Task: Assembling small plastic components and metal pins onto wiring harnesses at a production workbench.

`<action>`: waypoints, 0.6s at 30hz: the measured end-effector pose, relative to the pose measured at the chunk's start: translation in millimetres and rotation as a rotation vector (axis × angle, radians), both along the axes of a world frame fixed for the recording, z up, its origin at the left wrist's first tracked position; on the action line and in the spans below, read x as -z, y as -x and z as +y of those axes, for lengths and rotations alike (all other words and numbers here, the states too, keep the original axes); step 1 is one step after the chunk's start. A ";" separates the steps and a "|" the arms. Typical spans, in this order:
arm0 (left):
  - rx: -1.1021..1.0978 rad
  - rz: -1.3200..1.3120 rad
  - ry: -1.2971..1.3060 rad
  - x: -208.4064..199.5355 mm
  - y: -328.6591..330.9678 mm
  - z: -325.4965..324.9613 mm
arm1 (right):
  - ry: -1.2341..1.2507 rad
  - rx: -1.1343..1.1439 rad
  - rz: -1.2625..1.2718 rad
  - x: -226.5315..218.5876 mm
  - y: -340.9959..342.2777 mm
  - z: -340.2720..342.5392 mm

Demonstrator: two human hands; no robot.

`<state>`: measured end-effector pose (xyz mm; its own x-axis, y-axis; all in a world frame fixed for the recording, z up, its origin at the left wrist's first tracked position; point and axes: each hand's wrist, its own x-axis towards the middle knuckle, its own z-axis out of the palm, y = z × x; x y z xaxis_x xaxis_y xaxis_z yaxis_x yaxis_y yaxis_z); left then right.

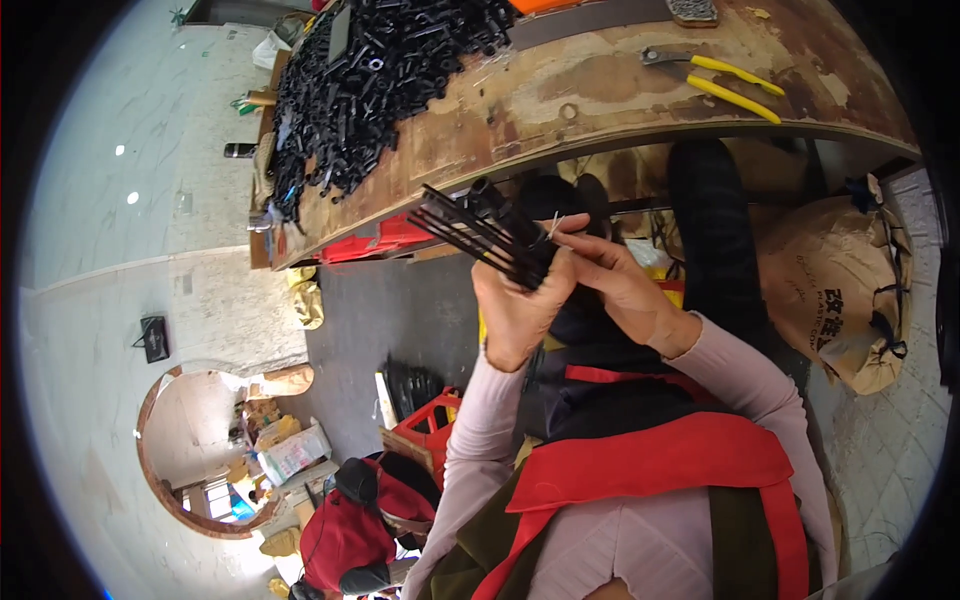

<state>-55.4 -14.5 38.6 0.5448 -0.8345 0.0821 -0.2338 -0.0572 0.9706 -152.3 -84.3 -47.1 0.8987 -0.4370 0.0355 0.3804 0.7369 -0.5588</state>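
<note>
My left hand (pixel 520 305) grips a bundle of thin black plastic rods (pixel 480 230) that stick out up and to the left, just below the edge of the wooden worktable (pixel 620 100). My right hand (pixel 620 285) is against the bundle's near end, its fingers pinching a thin white tie (pixel 553 226) there. Both hands are held in front of my chest, above my lap. A large heap of small black plastic parts (pixel 375 75) lies on the table's left part.
Yellow-handled pliers (pixel 715 80) lie on the table's right side. A brown paper sack (pixel 845 290) stands at the right. Red crates (pixel 385 240) sit under the table, and another red crate (pixel 430 420) with black parts is on the floor. Another person in red (pixel 350 530) sits lower left.
</note>
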 end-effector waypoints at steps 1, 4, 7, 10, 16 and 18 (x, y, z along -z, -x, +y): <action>0.010 0.038 -0.004 -2.3 -2.8 -0.1 | 0.053 0.021 0.001 -1.7 0.1 -1.4; 0.083 0.109 -0.013 -6.4 -10.8 -8.7 | 0.703 0.129 0.239 -13.3 23.4 -27.0; 0.124 -0.002 -0.038 5.8 -30.5 -9.6 | 1.682 0.595 0.363 -14.4 52.9 -95.8; 0.203 0.209 -0.035 12.6 -35.0 -13.7 | 1.978 0.757 0.837 -43.8 72.7 -167.8; 0.323 0.759 0.190 46.6 -11.3 -42.8 | 2.017 0.544 0.791 -19.7 67.6 -249.7; 0.256 0.795 0.172 40.2 -0.4 -47.2 | 1.848 0.497 0.781 -23.9 69.7 -247.3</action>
